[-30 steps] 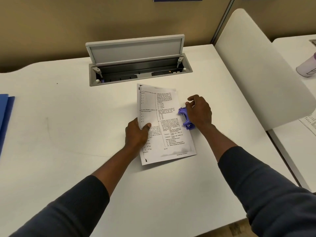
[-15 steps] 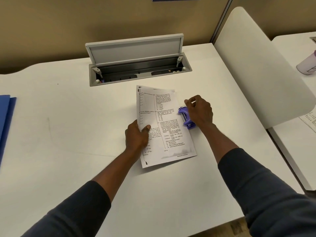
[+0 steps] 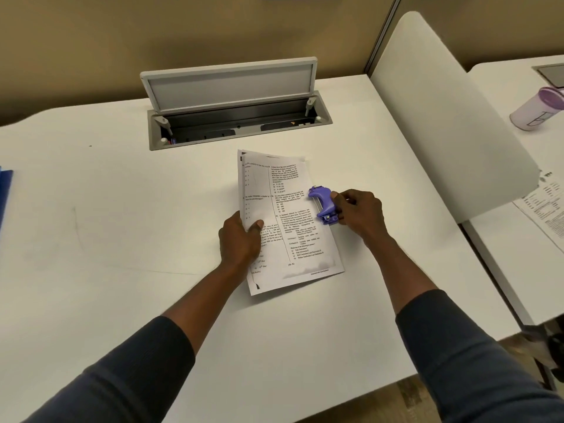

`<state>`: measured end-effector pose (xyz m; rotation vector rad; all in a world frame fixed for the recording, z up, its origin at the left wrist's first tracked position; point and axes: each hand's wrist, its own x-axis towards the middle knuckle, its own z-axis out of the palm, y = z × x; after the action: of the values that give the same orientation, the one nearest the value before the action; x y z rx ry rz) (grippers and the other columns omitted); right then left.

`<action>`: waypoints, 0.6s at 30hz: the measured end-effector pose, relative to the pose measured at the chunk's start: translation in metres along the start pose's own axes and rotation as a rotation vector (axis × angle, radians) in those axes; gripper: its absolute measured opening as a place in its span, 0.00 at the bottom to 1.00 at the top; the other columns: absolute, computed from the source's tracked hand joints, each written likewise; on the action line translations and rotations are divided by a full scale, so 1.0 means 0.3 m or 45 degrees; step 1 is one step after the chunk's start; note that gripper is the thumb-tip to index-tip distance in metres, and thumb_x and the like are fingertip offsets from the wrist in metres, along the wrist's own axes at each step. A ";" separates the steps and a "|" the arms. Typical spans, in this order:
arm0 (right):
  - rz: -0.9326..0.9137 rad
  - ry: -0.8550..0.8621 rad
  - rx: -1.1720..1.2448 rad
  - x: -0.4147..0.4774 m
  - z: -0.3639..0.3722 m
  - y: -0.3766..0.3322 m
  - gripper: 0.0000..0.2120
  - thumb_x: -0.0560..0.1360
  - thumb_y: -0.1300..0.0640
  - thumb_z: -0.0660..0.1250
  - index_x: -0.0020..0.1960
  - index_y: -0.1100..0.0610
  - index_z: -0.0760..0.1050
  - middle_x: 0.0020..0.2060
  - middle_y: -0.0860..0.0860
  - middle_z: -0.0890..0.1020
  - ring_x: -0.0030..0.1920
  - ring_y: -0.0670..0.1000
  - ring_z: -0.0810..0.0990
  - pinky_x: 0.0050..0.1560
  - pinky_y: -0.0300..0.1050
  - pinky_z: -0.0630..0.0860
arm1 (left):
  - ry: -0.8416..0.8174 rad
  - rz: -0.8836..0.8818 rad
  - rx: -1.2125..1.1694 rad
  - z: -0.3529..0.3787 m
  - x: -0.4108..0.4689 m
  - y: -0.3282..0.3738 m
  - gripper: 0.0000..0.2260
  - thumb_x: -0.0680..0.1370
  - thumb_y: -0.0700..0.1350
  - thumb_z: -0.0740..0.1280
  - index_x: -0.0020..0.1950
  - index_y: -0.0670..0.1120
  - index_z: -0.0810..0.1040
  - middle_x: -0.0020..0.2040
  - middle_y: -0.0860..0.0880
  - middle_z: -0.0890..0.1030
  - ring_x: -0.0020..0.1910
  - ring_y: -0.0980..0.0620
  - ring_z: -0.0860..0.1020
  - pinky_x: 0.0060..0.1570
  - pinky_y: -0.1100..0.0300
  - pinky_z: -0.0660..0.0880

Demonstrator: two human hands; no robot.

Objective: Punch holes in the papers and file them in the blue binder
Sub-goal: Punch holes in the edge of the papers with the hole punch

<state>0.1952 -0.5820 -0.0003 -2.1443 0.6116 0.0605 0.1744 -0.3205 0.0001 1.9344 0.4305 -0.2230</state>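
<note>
A stack of printed papers (image 3: pixel 287 215) lies on the white table (image 3: pixel 122 239) in the middle. My left hand (image 3: pixel 239 239) grips the stack's left edge, thumb on top. A small purple hole punch (image 3: pixel 322 204) sits on the right edge of the papers, its jaws over the margin. My right hand (image 3: pixel 360 213) holds the punch from the right side. The blue binder (image 3: pixel 4 193) shows only as a sliver at the far left edge of the table.
An open cable hatch (image 3: pixel 238 117) with its raised lid sits behind the papers. A white divider panel (image 3: pixel 442 117) stands to the right. Beyond it, a purple-lidded cup (image 3: pixel 537 112) and another printed sheet (image 3: pixel 546 206) rest on the neighbouring desk.
My right hand has slid back to the right off the punch's top, so more of the purple punch shows. The papers and left hand stay about where they were.
</note>
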 end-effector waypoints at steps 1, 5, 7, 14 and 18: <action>-0.006 -0.006 -0.005 -0.002 -0.002 -0.004 0.15 0.79 0.45 0.72 0.52 0.58 0.86 0.44 0.57 0.88 0.46 0.62 0.88 0.56 0.62 0.83 | 0.006 -0.008 -0.007 0.001 -0.003 -0.001 0.14 0.82 0.44 0.72 0.67 0.42 0.80 0.62 0.43 0.86 0.61 0.40 0.84 0.62 0.44 0.82; -0.008 -0.017 -0.022 -0.009 -0.009 -0.017 0.13 0.79 0.46 0.72 0.54 0.55 0.86 0.45 0.57 0.88 0.47 0.61 0.87 0.56 0.62 0.84 | 0.015 -0.024 -0.032 0.007 -0.012 -0.002 0.14 0.82 0.43 0.72 0.67 0.42 0.80 0.62 0.43 0.86 0.60 0.40 0.84 0.61 0.44 0.82; -0.016 -0.023 -0.049 -0.011 -0.007 -0.022 0.14 0.79 0.46 0.72 0.54 0.56 0.86 0.46 0.57 0.88 0.48 0.61 0.87 0.56 0.61 0.84 | 0.009 -0.032 -0.036 0.012 -0.012 -0.003 0.14 0.82 0.44 0.72 0.67 0.42 0.80 0.62 0.43 0.86 0.60 0.41 0.84 0.61 0.46 0.82; -0.040 -0.038 -0.117 -0.018 -0.003 -0.027 0.15 0.80 0.46 0.70 0.56 0.57 0.85 0.48 0.57 0.88 0.49 0.60 0.87 0.58 0.60 0.83 | 0.017 -0.041 -0.014 0.028 -0.008 -0.003 0.13 0.82 0.44 0.72 0.66 0.42 0.81 0.62 0.44 0.86 0.59 0.41 0.84 0.59 0.51 0.81; -0.056 -0.044 -0.132 -0.016 -0.004 -0.030 0.16 0.81 0.45 0.70 0.56 0.58 0.85 0.49 0.58 0.88 0.49 0.61 0.87 0.58 0.60 0.83 | 0.017 -0.042 -0.005 0.029 -0.014 -0.001 0.13 0.82 0.44 0.72 0.66 0.42 0.80 0.62 0.44 0.86 0.60 0.41 0.84 0.61 0.47 0.81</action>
<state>0.1949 -0.5765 0.0085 -2.2514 0.5514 0.1065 0.1710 -0.3293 -0.0021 1.9268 0.4715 -0.2308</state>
